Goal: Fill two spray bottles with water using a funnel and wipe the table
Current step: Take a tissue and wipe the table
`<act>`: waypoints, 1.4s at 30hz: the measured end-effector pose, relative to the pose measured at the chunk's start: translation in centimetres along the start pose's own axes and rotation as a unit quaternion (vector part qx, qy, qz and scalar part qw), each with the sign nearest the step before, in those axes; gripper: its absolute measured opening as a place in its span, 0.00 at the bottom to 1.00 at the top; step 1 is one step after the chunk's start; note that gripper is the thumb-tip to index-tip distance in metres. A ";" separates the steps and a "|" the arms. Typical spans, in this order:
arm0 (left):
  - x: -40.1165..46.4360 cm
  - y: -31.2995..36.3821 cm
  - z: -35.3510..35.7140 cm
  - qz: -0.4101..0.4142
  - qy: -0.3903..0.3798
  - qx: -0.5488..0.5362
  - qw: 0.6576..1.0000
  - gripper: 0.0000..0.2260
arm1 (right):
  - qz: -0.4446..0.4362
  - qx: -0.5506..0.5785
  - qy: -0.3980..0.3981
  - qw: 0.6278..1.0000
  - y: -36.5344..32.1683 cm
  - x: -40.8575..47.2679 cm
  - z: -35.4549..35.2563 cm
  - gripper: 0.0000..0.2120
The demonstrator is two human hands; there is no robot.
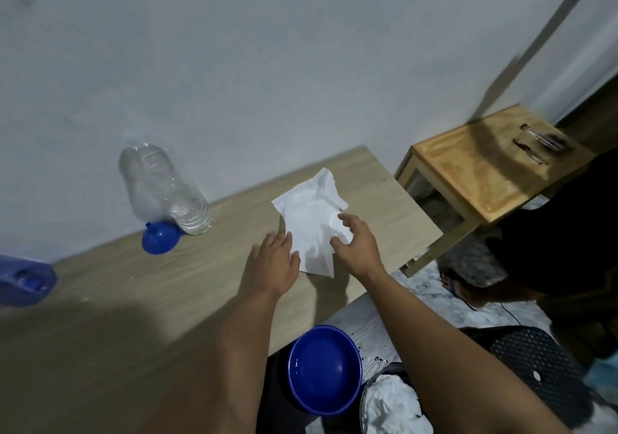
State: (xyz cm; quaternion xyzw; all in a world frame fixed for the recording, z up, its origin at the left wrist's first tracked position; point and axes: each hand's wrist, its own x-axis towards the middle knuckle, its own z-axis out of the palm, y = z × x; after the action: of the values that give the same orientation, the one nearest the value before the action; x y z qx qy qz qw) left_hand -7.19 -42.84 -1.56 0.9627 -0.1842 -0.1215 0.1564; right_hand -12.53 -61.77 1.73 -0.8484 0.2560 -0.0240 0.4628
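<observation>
A crumpled white tissue (312,219) lies spread on the light wooden table (133,300) near its right end. My left hand (276,259) rests flat beside the tissue's near left edge, fingers on the paper's border. My right hand (356,244) is on the tissue's right side with fingers curled over the paper. A blue funnel (160,238) lies on its side at the foot of a clear, nearly empty water bottle (164,189) by the wall. At the far left edge, a blurred blue object (25,281), perhaps a spray bottle, is partly cut off.
A blue bowl (324,370) sits below the table's near edge, next to a bin holding white crumpled paper (394,407). A small wooden side table (481,169) with pens stands to the right. A dark perforated chair (538,363) and a person's foot (465,286) are on the floor side.
</observation>
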 end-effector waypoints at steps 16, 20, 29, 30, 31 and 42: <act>-0.7 2.9 -17.1 -0.068 0.134 -0.525 0.838 0.11 | 0.204 0.366 -0.146 0.896 -11.8 -1.6 -0.4 0.21; -3.7 -1.2 -19.2 -0.072 0.126 -0.569 0.810 0.10 | 0.165 0.431 -0.175 0.870 -14.7 -2.5 1.6 0.18; -12.0 -12.1 -21.8 -0.168 0.052 -0.729 0.661 0.19 | 0.110 0.397 -0.314 0.855 -20.4 -6.2 9.9 0.20; -12.7 -13.4 -22.0 -0.178 0.029 -0.726 0.663 0.21 | 0.099 0.378 -0.334 0.858 -21.0 -6.8 10.7 0.20; -13.5 -14.4 -22.1 -0.186 0.005 -0.724 0.664 0.23 | 0.088 0.356 -0.351 0.862 -21.6 -7.3 11.6 0.22; -18.4 -22.6 -23.8 -0.226 0.122 -0.677 0.690 0.14 | 0.031 0.234 -0.395 0.888 -26.3 -12.7 17.3 0.20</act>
State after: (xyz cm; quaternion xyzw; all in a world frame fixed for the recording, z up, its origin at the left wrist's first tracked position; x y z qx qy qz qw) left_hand -9.74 -9.54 15.83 0.6147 0.1916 -0.1262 0.7546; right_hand -7.91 -31.04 15.35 -0.6466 0.0655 0.2683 0.7111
